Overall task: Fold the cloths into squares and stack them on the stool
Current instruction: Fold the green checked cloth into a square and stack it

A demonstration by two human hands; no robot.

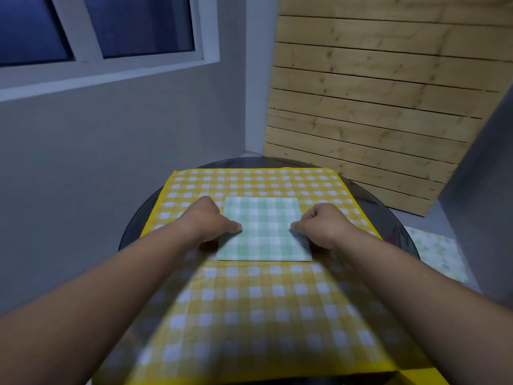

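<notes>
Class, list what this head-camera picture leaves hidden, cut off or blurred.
- Left hand and right hand: fingers curl under, so the grip on the green cloth is unclear.
- Yellow cloth: near part blurred, cut off by the bottom edge.
- Patterned cloth: partly behind the round table.
- Stool: not identifiable.

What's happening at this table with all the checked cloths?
A person is folding cloths. Both hands, left hand and right hand, pinch the side edges of a small green-checked cloth folded square. It lies on a large yellow-checked cloth spread over a round dark glass table. A pale floral cloth sits lower down to the right.
</notes>
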